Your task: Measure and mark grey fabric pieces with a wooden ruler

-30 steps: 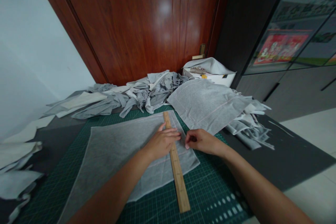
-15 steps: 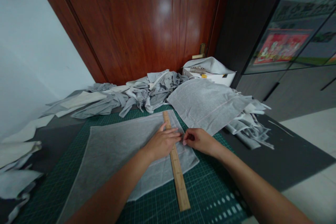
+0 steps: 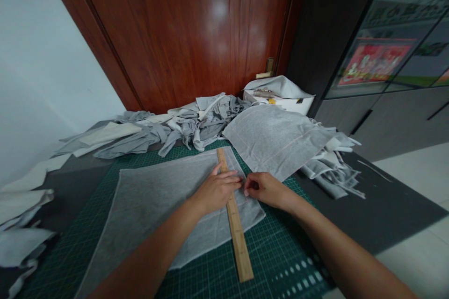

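A wooden ruler [image 3: 239, 247] lies across the right part of a flat grey cloth [image 3: 150, 201], its near end reaching past the cloth's edge onto the green cutting mat [image 3: 206, 273]. My left hand [image 3: 218, 190] rests on the ruler with its fingers stretched out over it, pressing it against the cloth. Just right of those fingertips, my right hand [image 3: 264, 188] is closed in a pinch at the cloth's right edge. Whatever it pinches is too small or hidden to make out.
Another grey cloth piece [image 3: 280, 135] lies behind my right hand, over a bundle of scraps [image 3: 333, 168]. Crumpled grey scraps [image 3: 196, 124] line the back by the wooden door [image 3: 182, 32]. A white box [image 3: 291, 103] stands at the back right. More cloth strips [image 3: 24, 233] lie at left.
Almost nothing differs. The right hand's fingers have shifted very slightly at the cloth's edge; the left hand and ruler stay in place.
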### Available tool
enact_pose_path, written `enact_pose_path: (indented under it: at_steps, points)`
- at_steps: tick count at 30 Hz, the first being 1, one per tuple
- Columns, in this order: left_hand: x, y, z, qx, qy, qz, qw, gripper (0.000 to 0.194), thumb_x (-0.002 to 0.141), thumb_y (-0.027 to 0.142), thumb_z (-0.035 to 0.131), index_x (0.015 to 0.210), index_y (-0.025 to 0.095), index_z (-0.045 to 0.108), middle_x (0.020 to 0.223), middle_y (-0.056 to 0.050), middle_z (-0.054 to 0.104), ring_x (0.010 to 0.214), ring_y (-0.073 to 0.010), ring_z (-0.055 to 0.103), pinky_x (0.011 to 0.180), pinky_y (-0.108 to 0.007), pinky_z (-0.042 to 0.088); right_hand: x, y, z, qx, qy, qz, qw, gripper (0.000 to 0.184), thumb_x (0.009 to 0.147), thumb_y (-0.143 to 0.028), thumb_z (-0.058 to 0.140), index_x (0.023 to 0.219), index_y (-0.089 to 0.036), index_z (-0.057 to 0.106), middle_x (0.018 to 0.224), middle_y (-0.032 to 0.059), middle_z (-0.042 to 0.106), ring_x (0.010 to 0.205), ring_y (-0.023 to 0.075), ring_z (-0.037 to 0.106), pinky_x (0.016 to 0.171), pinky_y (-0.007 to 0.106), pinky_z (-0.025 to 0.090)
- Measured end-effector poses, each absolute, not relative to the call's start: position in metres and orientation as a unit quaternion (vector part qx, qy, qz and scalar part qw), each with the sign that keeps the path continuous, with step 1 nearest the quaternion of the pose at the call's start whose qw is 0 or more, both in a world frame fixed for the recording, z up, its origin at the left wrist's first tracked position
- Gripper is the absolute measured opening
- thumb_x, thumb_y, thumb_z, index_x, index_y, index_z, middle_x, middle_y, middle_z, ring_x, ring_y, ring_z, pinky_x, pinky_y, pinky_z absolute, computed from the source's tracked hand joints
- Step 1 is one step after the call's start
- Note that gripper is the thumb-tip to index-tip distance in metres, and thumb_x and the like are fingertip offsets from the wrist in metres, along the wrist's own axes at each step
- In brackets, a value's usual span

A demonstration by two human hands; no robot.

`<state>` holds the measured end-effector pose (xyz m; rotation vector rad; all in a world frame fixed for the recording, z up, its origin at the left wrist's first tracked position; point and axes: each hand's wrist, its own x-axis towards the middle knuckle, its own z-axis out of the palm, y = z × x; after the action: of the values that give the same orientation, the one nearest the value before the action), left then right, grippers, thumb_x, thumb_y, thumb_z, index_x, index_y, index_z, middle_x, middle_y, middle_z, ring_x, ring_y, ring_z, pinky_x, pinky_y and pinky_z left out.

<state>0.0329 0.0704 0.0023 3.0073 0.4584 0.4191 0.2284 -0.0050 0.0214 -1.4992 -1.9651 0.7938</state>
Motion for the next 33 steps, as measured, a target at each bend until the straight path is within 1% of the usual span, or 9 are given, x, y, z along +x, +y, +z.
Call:
enact_pose_path:
  at_steps: [9,15,17,21,27,29,33]
  points:
    - [0.033,0.07,0.003,0.978,0.157,0.132,0.044,0.037,0.086,0.011,0.045,0.116,0.025,0.061,0.122,-0.003,0.065,0.126,-0.0225,0.048,0.112,-0.058,0.011,0.228,-0.006,0.023,-0.558,-0.73,0.299,0.258,0.013,0.071,-0.006,0.056,0.073,-0.016,0.065,0.068,-0.0003,0.063,0.063,0.0121,0.056,0.059,0.021,0.039]
    - [0.032,0.072,0.0,0.978,0.151,0.135,0.042,0.038,0.086,0.011,0.044,0.118,0.027,0.06,0.126,-0.002,0.062,0.126,-0.0216,0.048,0.112,-0.057,0.011,0.237,-0.009,0.028,-0.502,-0.746,0.376,0.224,0.013,0.069,-0.007,0.057,0.071,-0.017,0.066,0.069,-0.0016,0.065,0.065,0.0123,0.058,0.061,0.022,0.041]
    - [0.032,0.072,0.0,0.979,0.148,0.135,0.046,0.039,0.086,0.01,0.044,0.118,0.027,0.059,0.126,-0.002,0.062,0.126,-0.0209,0.048,0.112,-0.057,0.012,0.241,-0.008,0.029,-0.503,-0.735,0.39,0.232,0.01,0.07,-0.01,0.059,0.073,-0.017,0.066,0.068,-0.0021,0.065,0.063,0.0116,0.057,0.059,0.021,0.041]
    - [0.031,0.07,0.002,0.983,0.112,0.133,0.053,0.041,0.085,0.009,0.043,0.115,0.029,0.061,0.126,0.0,0.062,0.127,-0.0181,0.046,0.112,-0.052,0.017,0.244,-0.007,0.028,-0.534,-0.71,0.379,0.259,0.008,0.072,-0.014,0.059,0.074,-0.016,0.066,0.064,-0.0021,0.062,0.055,0.0095,0.052,0.054,0.02,0.038]
    - [0.033,0.068,0.005,0.985,0.11,0.12,0.051,0.038,0.086,0.007,0.043,0.108,0.029,0.065,0.117,0.0,0.067,0.125,-0.0185,0.049,0.112,-0.051,0.019,0.241,-0.006,0.023,-0.485,-0.696,0.446,0.286,0.014,0.079,-0.022,0.057,0.085,-0.015,0.067,0.074,0.0004,0.064,0.057,0.0094,0.054,0.052,0.02,0.043]
    - [0.033,0.068,0.005,0.985,0.112,0.122,0.051,0.037,0.086,0.007,0.043,0.106,0.028,0.065,0.116,0.0,0.067,0.124,-0.0186,0.049,0.112,-0.051,0.019,0.24,-0.006,0.024,-0.48,-0.701,0.446,0.282,0.014,0.08,-0.021,0.056,0.085,-0.015,0.068,0.075,0.001,0.065,0.058,0.0093,0.054,0.053,0.02,0.044]
    - [0.033,0.068,0.004,0.984,0.113,0.128,0.054,0.035,0.085,0.007,0.044,0.104,0.028,0.066,0.115,-0.001,0.067,0.124,-0.0191,0.049,0.112,-0.051,0.018,0.237,-0.008,0.025,-0.467,-0.728,0.42,0.275,0.015,0.08,-0.016,0.054,0.081,-0.015,0.069,0.07,-0.0001,0.063,0.056,0.0084,0.053,0.053,0.019,0.042]
